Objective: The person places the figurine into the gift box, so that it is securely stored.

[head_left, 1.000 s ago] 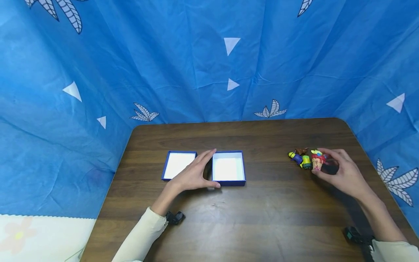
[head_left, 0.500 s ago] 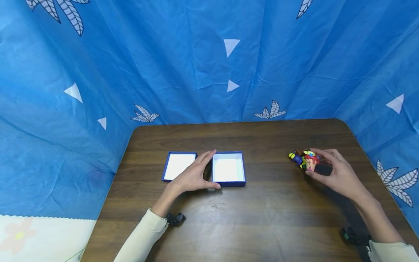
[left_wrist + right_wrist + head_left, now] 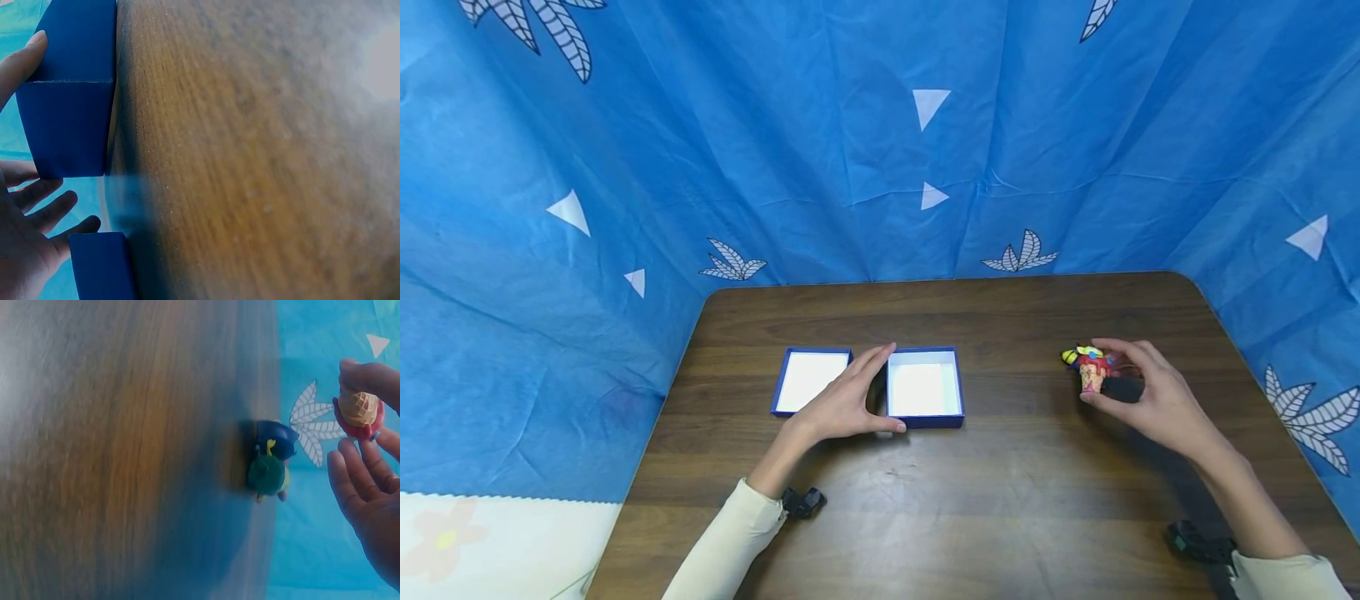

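Observation:
My left hand (image 3: 841,402) spans the left end of an uncovered blue box (image 3: 925,422) with a white inside, thumb at its front wall and index finger at its back left corner. In the left wrist view the thumb touches the box's blue wall (image 3: 69,125); the other fingers are spread. My right hand (image 3: 1161,408) pinches a small red toy figure (image 3: 1092,377) with a tan waffle-patterned end, held above the table. Behind it, mostly hidden in the head view, lie other toy figures (image 3: 1067,357); the right wrist view shows a green one (image 3: 266,474) and a dark blue one (image 3: 277,439).
A blue-edged box lid (image 3: 808,382) lies white side up, left of the box and partly behind my left hand. The brown wooden table (image 3: 985,517) ends at a blue patterned cloth (image 3: 865,167) hanging at the back and sides.
My right hand has moved left with the red toy figure, from beside the other toy figures to in front of them in the head view. My left hand and the box stay put.

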`<state>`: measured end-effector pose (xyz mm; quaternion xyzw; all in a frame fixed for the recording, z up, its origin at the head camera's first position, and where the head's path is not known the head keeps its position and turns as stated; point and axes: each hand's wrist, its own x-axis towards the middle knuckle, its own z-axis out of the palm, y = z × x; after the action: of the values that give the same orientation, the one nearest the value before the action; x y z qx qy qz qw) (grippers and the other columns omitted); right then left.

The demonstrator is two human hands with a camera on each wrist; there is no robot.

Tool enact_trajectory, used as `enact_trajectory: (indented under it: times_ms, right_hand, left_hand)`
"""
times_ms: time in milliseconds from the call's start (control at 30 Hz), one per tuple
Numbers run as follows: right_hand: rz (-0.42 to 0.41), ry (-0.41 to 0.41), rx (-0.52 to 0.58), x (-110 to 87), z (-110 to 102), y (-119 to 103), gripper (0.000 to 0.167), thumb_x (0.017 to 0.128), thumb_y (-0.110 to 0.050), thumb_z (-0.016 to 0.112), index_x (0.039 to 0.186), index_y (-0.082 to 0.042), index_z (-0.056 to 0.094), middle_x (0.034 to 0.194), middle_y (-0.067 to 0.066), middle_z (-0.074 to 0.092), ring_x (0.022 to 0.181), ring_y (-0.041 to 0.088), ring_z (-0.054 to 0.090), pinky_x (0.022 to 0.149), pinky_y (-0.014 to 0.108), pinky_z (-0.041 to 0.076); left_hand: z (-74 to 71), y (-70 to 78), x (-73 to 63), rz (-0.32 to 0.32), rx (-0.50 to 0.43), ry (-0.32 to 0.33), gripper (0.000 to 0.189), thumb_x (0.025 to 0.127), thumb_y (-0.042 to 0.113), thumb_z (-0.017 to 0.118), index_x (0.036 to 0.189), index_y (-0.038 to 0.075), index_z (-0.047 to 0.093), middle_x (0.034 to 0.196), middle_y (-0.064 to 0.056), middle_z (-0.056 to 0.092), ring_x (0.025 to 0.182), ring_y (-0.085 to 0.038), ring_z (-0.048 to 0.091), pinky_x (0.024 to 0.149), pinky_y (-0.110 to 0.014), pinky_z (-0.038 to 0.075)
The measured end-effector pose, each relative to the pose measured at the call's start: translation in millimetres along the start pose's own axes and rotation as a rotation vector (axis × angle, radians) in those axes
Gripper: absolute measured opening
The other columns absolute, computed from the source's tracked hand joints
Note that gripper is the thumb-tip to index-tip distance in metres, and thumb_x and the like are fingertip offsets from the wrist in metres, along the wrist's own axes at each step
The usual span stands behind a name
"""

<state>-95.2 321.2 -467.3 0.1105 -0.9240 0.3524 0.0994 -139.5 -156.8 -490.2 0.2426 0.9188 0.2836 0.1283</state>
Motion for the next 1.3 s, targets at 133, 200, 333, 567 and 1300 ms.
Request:
enact_trajectory:
  times_ms: [133, 200, 333, 567, 1300]
  right_hand:
    - [-0.031, 0.022, 0.063, 3.2, 5.0, -5.1, 0.078, 0.075, -0.008, 0.099, 0.141, -0.007, 0.057, 0.122, 0.008, 0.062, 0.103, -0.009, 0.054, 0.090, -0.005, 0.040]
    - [-0.032, 0.030, 0.077, 4.3, 6.0, -7.4, 0.075, 0.074, -0.006, 0.099, 0.136, -0.004, 0.055, 0.121, 0.008, 0.062, 0.103, -0.010, 0.055, 0.091, -0.005, 0.040]
    - [-0.032, 0.028, 0.054, 5.1, 5.6, -8.4, 0.068, 0.077, -0.009, 0.098, 0.130, -0.004, 0.056, 0.122, 0.011, 0.059, 0.104, -0.008, 0.054, 0.090, -0.005, 0.039]
    - [-0.022, 0.011, 0.045, 7.8, 9.1, -13.0, 0.064, 0.078, -0.014, 0.098, 0.127, -0.005, 0.058, 0.122, 0.011, 0.059, 0.106, -0.001, 0.053, 0.090, -0.005, 0.038]
    - [-0.046, -0.053, 0.061, 32.3, 43.6, -36.4, 0.065, 0.077, -0.022, 0.100, 0.128, -0.011, 0.059, 0.123, 0.001, 0.059, 0.103, 0.021, 0.059, 0.087, 0.002, 0.047]
  left_hand:
    - [0.8, -1.0, 0.2, 0.003, -0.010, 0.004, 0.127, 0.079, 0.070, 0.087, 0.175, 0.031, 0.013, 0.181, 0.003, 0.021, 0.166, -0.028, 0.030, 0.128, -0.062, 0.039]
    - [1.2, -1.1, 0.4, 0.005, -0.005, 0.005, 0.127, 0.078, 0.071, 0.086, 0.175, 0.033, 0.012, 0.181, 0.003, 0.021, 0.166, -0.027, 0.030, 0.128, -0.061, 0.039]
    - [1.3, -0.3, 1.1, 0.011, 0.009, 0.005, 0.127, 0.079, 0.073, 0.084, 0.175, 0.033, 0.011, 0.181, 0.003, 0.021, 0.166, -0.026, 0.030, 0.128, -0.060, 0.040]
    - [-1.1, 0.9, 0.4, 0.011, 0.009, 0.000, 0.127, 0.079, 0.072, 0.085, 0.175, 0.029, 0.014, 0.181, 0.002, 0.021, 0.166, -0.028, 0.030, 0.127, -0.060, 0.041]
    - [-1.9, 0.7, 1.8, 0.013, 0.004, 0.005, 0.127, 0.079, 0.070, 0.087, 0.174, 0.026, 0.016, 0.180, -0.001, 0.024, 0.165, -0.029, 0.032, 0.126, -0.061, 0.041]
